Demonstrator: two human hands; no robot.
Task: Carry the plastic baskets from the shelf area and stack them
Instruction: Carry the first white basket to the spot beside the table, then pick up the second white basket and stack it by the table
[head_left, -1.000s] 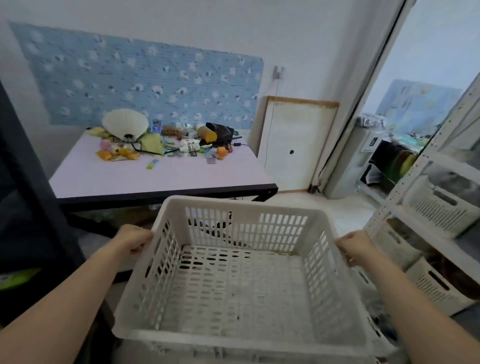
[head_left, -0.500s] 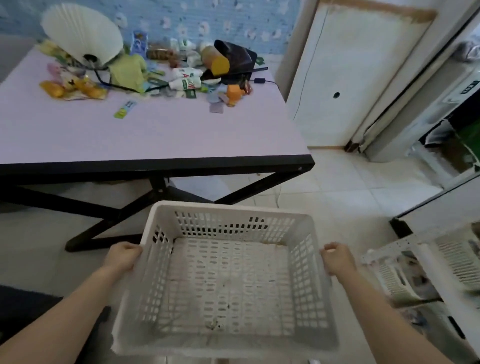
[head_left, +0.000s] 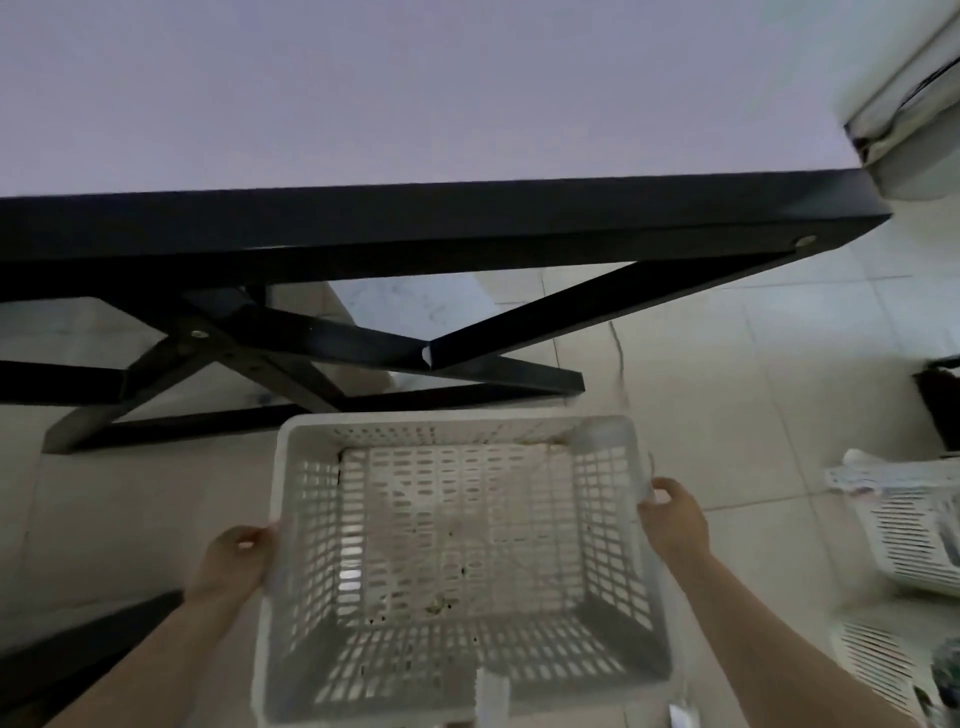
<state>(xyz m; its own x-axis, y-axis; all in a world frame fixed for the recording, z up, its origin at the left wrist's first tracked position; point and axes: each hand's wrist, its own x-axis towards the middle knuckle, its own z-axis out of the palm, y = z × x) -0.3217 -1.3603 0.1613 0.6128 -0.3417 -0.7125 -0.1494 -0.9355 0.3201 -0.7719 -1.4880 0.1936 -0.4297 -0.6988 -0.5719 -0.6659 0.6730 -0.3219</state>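
Tiled floor (head_left: 727, 415) by table (head_left: 415, 218): left hand (head_left: 236, 564) and right hand (head_left: 675, 525) clamp basket (head_left: 452, 545) rims; best lowered level, grip even, clear of table legs.

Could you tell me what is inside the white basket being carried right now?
The white basket holds no items; only small dark specks of dirt lie on its slotted bottom. Pale floor tiles show through the slots. The near wall's outside is hidden from view.

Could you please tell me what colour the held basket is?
White basket, clearest in the head view.
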